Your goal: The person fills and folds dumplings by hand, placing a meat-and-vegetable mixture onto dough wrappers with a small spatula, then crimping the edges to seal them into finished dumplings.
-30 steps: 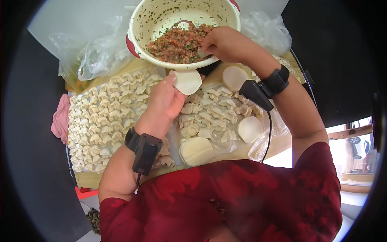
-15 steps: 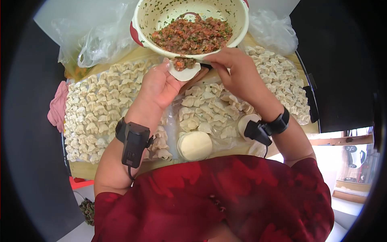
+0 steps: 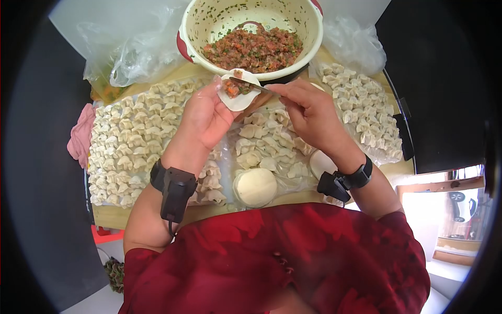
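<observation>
My left hand (image 3: 206, 107) holds a round white dumpling wrapper (image 3: 238, 102) by its left edge, just below the bowl. A lump of meat filling (image 3: 236, 89) with orange and green bits lies on the wrapper. In my right hand (image 3: 306, 102) is the handle end of a flat metal spreader (image 3: 256, 85), its blade touching the filling from the right. The large cream bowl (image 3: 188, 21) behind the hands holds more mixed filling (image 3: 256, 49). A stack of round wrappers (image 3: 254, 187) lies on the table near my body.
Rows of folded dumplings (image 3: 133, 136) cover the left side; more dumplings (image 3: 272, 138) lie in the middle, and others (image 3: 366, 104) at the right. Clear plastic bags (image 3: 136, 57) sit back left, another bag (image 3: 353, 44) back right. A pink cloth (image 3: 81, 136) hangs at the left edge.
The spreader's blade now shows over the wrapper, pressing at the filling. The filling sits more to the middle of the wrapper, and my right hand has come slightly lower.
</observation>
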The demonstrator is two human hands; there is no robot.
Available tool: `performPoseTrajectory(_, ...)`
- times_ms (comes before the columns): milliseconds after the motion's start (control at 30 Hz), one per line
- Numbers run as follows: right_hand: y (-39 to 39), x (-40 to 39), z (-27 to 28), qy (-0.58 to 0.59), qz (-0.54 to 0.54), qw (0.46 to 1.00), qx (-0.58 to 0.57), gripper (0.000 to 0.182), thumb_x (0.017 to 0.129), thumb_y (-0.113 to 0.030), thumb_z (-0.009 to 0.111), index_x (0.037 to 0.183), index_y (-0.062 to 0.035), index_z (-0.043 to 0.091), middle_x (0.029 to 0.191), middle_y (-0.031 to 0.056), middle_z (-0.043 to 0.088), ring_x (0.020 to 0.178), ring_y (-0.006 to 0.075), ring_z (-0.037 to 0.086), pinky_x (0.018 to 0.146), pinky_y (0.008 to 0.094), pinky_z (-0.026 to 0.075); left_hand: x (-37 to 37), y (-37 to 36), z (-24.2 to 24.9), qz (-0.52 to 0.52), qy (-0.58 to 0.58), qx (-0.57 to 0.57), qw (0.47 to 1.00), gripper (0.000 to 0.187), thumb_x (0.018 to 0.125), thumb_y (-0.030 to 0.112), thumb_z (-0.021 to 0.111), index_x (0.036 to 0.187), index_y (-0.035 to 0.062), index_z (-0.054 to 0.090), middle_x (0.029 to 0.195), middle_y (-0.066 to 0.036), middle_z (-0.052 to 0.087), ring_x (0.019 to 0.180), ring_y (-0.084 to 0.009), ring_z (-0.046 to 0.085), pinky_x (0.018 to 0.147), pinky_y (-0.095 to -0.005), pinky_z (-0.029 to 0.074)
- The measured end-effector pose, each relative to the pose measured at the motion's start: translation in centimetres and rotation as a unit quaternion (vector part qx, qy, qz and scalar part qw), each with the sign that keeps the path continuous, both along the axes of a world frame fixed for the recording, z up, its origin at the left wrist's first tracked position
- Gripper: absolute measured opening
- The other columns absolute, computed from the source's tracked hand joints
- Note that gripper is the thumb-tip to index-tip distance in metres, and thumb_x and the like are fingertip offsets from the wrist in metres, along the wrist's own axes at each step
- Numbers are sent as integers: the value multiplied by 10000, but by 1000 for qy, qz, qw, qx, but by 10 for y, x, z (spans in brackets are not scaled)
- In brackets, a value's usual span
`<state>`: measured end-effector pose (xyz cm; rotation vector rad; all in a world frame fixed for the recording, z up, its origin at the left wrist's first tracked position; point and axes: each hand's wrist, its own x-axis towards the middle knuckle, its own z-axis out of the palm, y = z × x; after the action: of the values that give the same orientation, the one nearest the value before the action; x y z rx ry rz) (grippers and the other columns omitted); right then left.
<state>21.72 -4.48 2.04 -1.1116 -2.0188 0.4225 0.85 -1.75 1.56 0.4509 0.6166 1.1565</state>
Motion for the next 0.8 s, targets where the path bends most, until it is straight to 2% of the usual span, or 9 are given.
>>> performPoseTrajectory(100,2,2,14,65,-27,995,67,292,814,69,561,1042,-65,687,922,138,656,819,291,647,711,319,511,0,1,2,-4,29,-7,1000,395,1027,182,320,1315,-81,381,1301,-214,516,1192,-303,541,1027,-418,474)
performPoseTrajectory(167,6,9,17,44,-35,997,49,280,823,56,567,1038,-72,692,933,139,667,832,283,653,713,320,512,-2,0,4,-16,46,-1,999,402,1027,191,326,1321,-76,383,1308,-213,512,1200,-302,536,1033,-421,467)
performPoseTrajectory(267,15,14,11,7,11,998,59,258,833,36,578,1039,-70,691,923,131,671,839,270,657,729,327,512,-5,3,4,-53,31,22,998,408,1027,192,327,1341,-65,363,1321,-216,501,1204,-306,533,1038,-428,461)
performPoseTrajectory(367,21,13,4,16,7,1000,16,231,838,19,589,1032,-58,689,932,122,677,850,262,658,754,328,511,-6,7,3,-66,20,30,997,418,1027,196,330,1360,-56,337,1339,-213,486,1212,-314,525,1040,-443,457)
performPoseTrajectory(433,25,13,-1,80,-15,997,-13,210,844,11,592,1024,-45,684,946,119,683,856,257,658,764,320,508,-7,9,4,-61,22,30,997,417,1027,192,325,1365,-52,328,1344,-213,480,1216,-319,520,1039,-448,457)
performPoseTrajectory(567,32,11,5,63,0,998,14,207,852,6,589,1027,-47,685,946,118,689,855,248,658,764,312,509,-7,18,1,-47,13,34,998,413,1029,181,309,1370,-51,316,1354,-215,467,1228,-332,506,1040,-472,456)
performPoseTrajectory(667,43,11,5,70,11,997,-18,203,859,-2,583,1031,-41,683,944,115,694,844,220,657,752,300,504,-4,21,7,-33,14,30,999,413,1030,179,304,1368,-58,310,1355,-221,461,1231,-342,499,1039,-482,456)
performPoseTrajectory(733,58,12,3,69,-59,995,-39,202,859,-19,582,1032,-41,685,925,112,699,801,186,652,725,289,498,-2,28,5,-15,12,24,1000,414,1030,179,307,1366,-63,308,1355,-221,460,1232,-344,497,1038,-486,457)
performPoseTrajectory(800,61,12,8,79,-71,993,-50,200,861,-30,582,1032,-41,685,900,106,699,770,164,638,707,280,493,-1,31,5,2,10,20,1000,415,1031,179,310,1365,-67,307,1355,-221,459,1233,-347,495,1037,-490,458)
